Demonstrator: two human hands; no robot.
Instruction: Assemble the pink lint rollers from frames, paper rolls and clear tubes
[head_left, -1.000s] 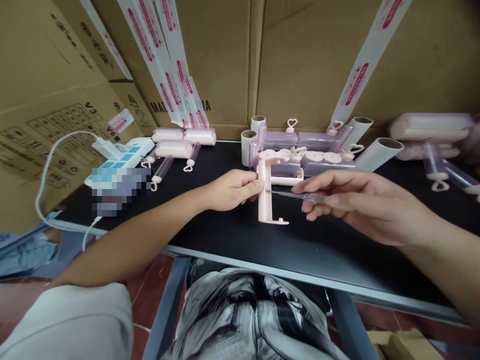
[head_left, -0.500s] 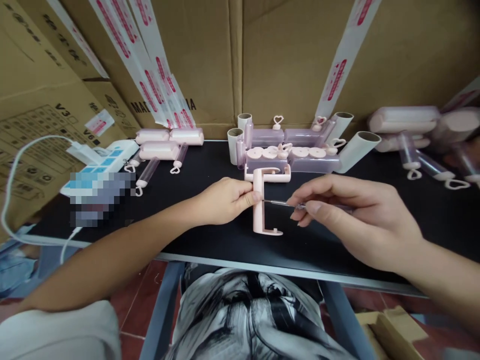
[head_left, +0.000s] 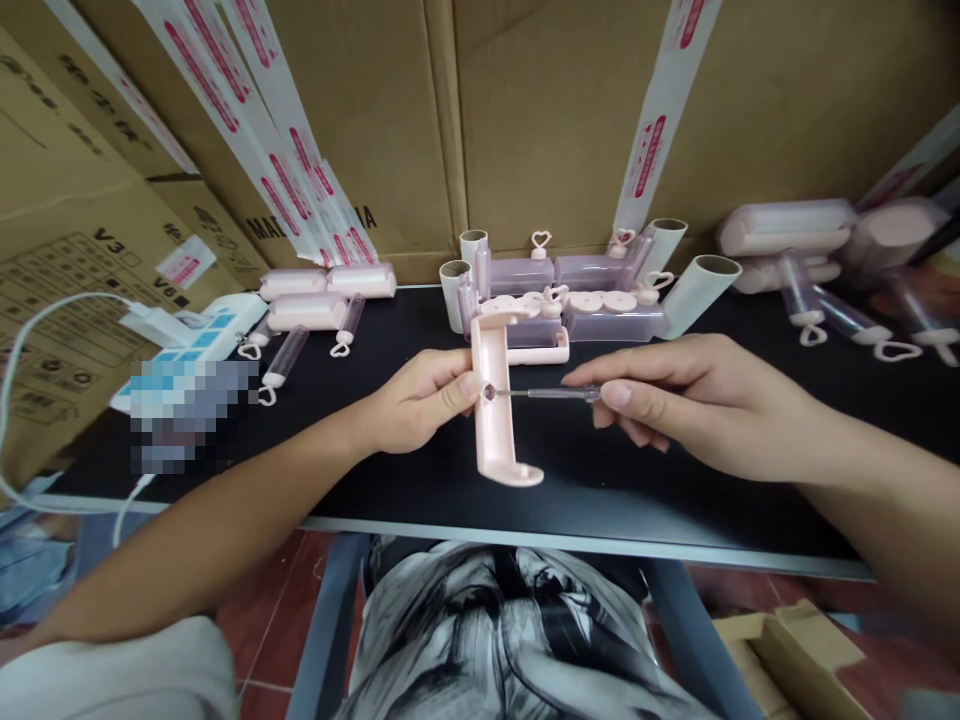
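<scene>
At tool's (head_left: 566,393) tip, crosswise bracket (head_left: 493,440), ends rightward

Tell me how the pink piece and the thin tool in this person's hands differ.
Shape: the pink piece is a hollowed trough with an arm at each end; the thin tool is straight and slender.
Look: the pink piece is pale and opaque; the thin tool has a see-through part and a fine shaft.
Hold: the left hand grips the pink piece, the right hand the thin tool.
Shared: both are held over the black tabletop.
</scene>
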